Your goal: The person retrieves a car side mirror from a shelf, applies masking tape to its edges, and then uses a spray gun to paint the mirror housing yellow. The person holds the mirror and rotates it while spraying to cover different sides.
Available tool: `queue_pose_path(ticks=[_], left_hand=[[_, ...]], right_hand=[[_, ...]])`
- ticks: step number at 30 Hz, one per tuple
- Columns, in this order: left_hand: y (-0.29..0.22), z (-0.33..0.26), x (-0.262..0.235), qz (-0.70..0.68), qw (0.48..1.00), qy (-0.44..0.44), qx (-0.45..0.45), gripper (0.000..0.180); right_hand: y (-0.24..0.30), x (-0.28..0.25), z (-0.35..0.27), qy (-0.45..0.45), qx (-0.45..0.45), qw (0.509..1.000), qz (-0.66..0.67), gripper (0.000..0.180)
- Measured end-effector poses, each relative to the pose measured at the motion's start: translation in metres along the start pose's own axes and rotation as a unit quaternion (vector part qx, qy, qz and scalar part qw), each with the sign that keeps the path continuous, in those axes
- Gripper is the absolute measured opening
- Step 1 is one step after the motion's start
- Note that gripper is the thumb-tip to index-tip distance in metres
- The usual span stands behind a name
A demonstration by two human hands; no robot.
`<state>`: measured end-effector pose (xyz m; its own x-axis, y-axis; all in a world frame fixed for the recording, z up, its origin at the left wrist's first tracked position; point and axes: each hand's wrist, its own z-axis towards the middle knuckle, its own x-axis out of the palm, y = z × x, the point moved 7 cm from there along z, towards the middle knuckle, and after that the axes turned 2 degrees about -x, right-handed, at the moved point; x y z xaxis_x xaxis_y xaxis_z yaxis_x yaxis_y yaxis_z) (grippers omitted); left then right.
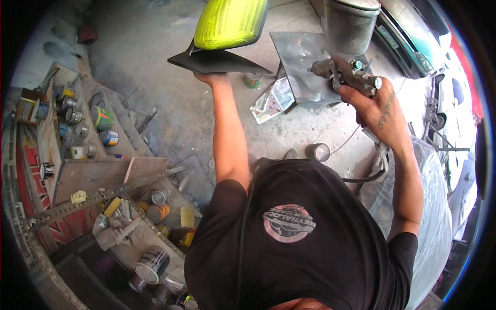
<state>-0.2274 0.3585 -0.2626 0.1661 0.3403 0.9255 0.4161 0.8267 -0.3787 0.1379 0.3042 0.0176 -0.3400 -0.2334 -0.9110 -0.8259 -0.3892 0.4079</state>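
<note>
My left hand is under a car side mirror and holds it up by its black base. The mirror's shell is bright, streaky yellow-green; most of my left fingers are hidden beneath the base. In my right hand is a worn metal spray gun, its front end turned to the left, toward the mirror but apart from it. A large grey metal cup shows just beyond the gun and seems joined to it. An air hose hangs below my right hand.
A grey board on a stand and a printed paper sheet lie ahead. One can stands on the floor. Paint cans crowd shelves at left. Cars and clear plastic sheeting are at right.
</note>
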Motion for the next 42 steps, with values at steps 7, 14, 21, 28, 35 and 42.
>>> queue_pose_path(ticks=[7, 14, 21, 28, 35, 42], left_hand=[[0.009, 0.006, -0.009, 0.01, 0.999, -0.033, -0.026, 0.04], [0.019, -0.005, -0.008, 0.027, 0.999, -0.016, -0.012, 0.044], [0.02, -0.017, -0.011, 0.01, 0.998, -0.046, -0.039, 0.049], [0.013, -0.002, -0.022, 0.02, 0.999, -0.03, -0.025, 0.044], [0.011, 0.001, -0.014, 0.027, 0.997, -0.053, -0.05, 0.044], [0.021, 0.005, -0.016, 0.005, 0.998, -0.004, -0.07, 0.046]], right_hand=[[0.042, -0.004, -0.008, 0.004, -0.02, 0.992, 0.125, 0.028], [0.112, 0.007, 0.002, -0.002, -0.261, 0.958, 0.118, 0.018], [0.112, 0.009, 0.003, 0.039, -0.216, 0.972, 0.082, 0.021], [0.029, 0.004, -0.008, -0.019, -0.03, 0.997, 0.066, 0.035], [0.02, -0.012, -0.016, 0.008, 0.032, 0.988, 0.152, 0.033], [0.023, -0.003, -0.015, 0.007, -0.018, 0.994, 0.105, 0.038]])
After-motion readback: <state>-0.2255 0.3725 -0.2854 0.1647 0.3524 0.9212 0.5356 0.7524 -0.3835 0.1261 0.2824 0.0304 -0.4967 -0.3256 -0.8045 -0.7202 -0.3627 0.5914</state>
